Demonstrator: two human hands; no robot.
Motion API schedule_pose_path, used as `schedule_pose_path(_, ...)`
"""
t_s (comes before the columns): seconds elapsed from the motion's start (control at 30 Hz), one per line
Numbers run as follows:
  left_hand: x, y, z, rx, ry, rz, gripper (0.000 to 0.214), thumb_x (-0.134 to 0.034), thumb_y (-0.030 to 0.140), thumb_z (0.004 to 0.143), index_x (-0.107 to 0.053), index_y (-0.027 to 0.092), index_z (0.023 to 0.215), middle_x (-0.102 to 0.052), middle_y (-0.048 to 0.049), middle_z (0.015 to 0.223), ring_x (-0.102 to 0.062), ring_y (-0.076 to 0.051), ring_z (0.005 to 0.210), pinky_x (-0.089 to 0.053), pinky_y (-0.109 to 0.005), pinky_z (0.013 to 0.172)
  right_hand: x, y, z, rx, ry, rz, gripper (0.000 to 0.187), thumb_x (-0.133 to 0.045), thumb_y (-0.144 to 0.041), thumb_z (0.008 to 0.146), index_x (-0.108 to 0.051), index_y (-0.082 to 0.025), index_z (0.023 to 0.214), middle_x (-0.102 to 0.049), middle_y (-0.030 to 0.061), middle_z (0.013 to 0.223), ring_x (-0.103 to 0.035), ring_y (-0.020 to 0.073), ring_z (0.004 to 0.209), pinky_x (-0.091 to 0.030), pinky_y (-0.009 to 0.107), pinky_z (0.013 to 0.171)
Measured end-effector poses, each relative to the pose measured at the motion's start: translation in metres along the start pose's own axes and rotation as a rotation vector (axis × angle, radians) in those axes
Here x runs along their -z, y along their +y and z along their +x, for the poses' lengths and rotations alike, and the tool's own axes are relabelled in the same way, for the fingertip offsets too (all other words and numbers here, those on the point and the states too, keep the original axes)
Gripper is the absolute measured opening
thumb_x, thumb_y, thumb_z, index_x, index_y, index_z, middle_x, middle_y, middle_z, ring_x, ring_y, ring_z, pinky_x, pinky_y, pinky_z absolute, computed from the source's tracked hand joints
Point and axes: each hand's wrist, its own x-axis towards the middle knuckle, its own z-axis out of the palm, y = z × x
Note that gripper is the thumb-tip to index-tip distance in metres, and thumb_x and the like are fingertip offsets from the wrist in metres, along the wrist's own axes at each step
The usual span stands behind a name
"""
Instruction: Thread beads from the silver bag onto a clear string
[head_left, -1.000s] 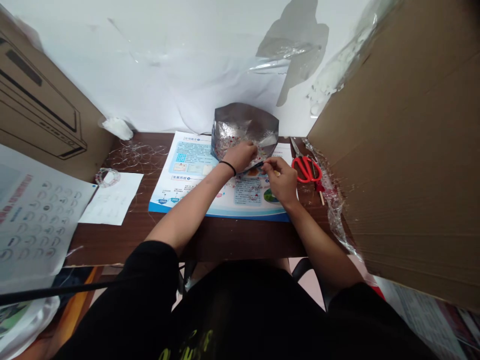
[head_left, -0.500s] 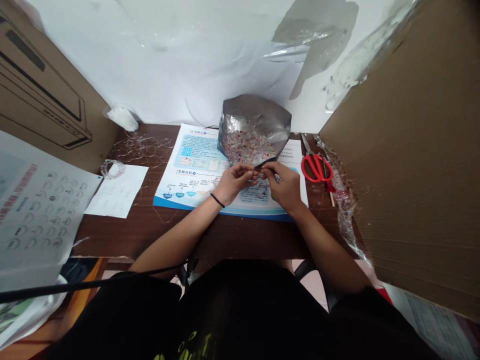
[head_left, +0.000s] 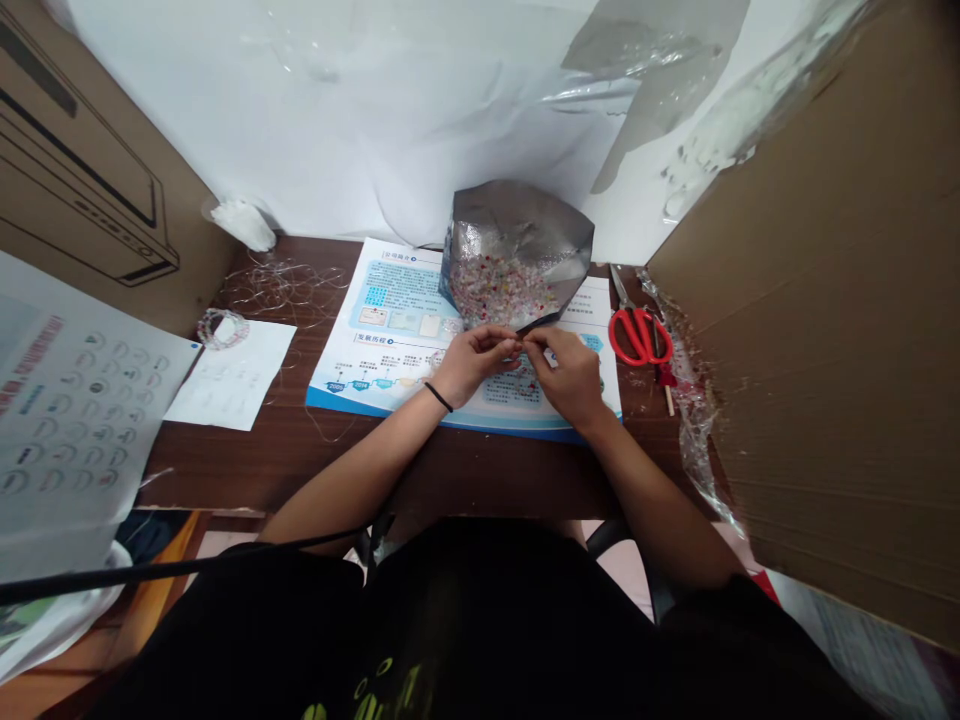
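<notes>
A dark wooden desk [head_left: 480, 475] is carrying a blue printed poster [head_left: 394, 300], a silver foil pouch [head_left: 517, 255] and red scissors [head_left: 640, 337] beside a brown cardboard panel [head_left: 817, 300]; the left hand [head_left: 474, 365] and right hand [head_left: 568, 377] are pinching together on something too small to tell.

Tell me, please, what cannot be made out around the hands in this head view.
In the head view:
- What the left hand and right hand pinch: hidden by their fingers.
- Single pieces in the silver foil bag: too small.
- The poster's small print: too small.
- The wooden table's right end: hidden by the cardboard sheet.

Two hands [head_left: 521, 365] are working over one foil pouch [head_left: 517, 215], with one pair of red scissors [head_left: 640, 335] and one poster [head_left: 390, 310] lying nearby.
</notes>
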Motion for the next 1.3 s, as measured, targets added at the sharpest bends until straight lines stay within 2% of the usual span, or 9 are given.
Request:
schedule_pose_path(0.3, -0.0003, 0.0008, -0.0009, 0.014, 0.016, 0.071, 0.032, -0.076, 0.034, 0.061, -0.061, 0.013, 0.08, -0.065, -0.0019, 0.078, -0.061, -0.009, 0.072, -0.052, -0.027, 0.071, 0.0013, -0.0019, -0.0003, -0.027, -0.04, 0.012, 0.017, -0.046, -0.029, 0.088, -0.06, -0.021, 0.082, -0.067, 0.0025, 0.078, -0.06, 0.0162, 0.075, -0.045, 0.032, 0.073)
schedule_pose_path(0.6, -0.0016, 0.0015, -0.0018, 0.005, 0.044, 0.07, 0.029, -0.076, 0.031, 0.061, -0.06, 0.013, 0.078, -0.061, 0.0013, 0.073, -0.057, -0.007, 0.067, -0.05, -0.024, 0.067, 0.0027, -0.003, -0.0003, -0.009, -0.051, -0.007, 0.016, -0.047, -0.029, 0.087, -0.06, -0.023, 0.081, -0.066, 0.002, 0.077, -0.058, 0.0167, 0.075, -0.044, 0.032, 0.074)
schedule_pose_path(0.97, -0.0018, 0.0013, -0.0016, 0.001, 0.022, 0.121, 0.027, -0.074, 0.03, 0.062, -0.059, 0.014, 0.078, -0.059, 0.0016, 0.073, -0.056, -0.006, 0.066, -0.049, -0.022, 0.066, 0.0007, -0.0013, -0.0004, 0.015, -0.05, -0.017, 0.015, -0.047, -0.028, 0.087, -0.06, -0.022, 0.081, -0.067, 0.002, 0.076, -0.058, 0.017, 0.073, -0.043, 0.033, 0.075)
schedule_pose_path(1.3, -0.0021, 0.0031, -0.0035, 0.009, 0.017, 0.151, 0.024, -0.072, 0.03, 0.064, -0.059, 0.013, 0.076, -0.058, 0.0019, 0.07, -0.055, -0.005, 0.063, -0.048, -0.021, 0.063, 0.0014, -0.0012, 0.0009, -0.005, -0.081, 0.052, 0.015, -0.049, -0.028, 0.087, -0.062, -0.024, 0.089, -0.07, 0.0021, 0.085, -0.062, 0.0173, 0.08, -0.044, 0.036, 0.08)
